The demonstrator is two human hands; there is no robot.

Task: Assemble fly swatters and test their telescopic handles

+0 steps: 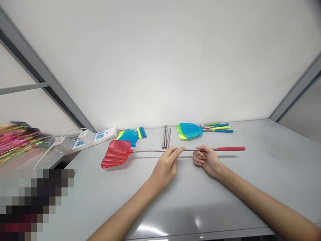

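A red fly swatter [116, 154] with a thin metal shaft and a red grip is held level above the grey table, its head to the left. My left hand [167, 164] pinches the shaft near its middle. Closer to the red grip, my right hand [207, 160] is closed on the same shaft, thumb on top and fingers curled. Just behind the shaft lie several bare metal rods [166, 137]. Farther right sits a pile of fly swatters [191, 131] with blue, green and yellow parts, their grips pointing right.
Loose blue and yellow swatter heads [129, 137] lie at the back left, beside short blue and yellow grips [141, 133]. A white power strip [105, 134] with plugged-in chargers [86, 136] runs along the left edge. Colourful packaged goods [20, 142] stand at far left. A white wall closes the back.
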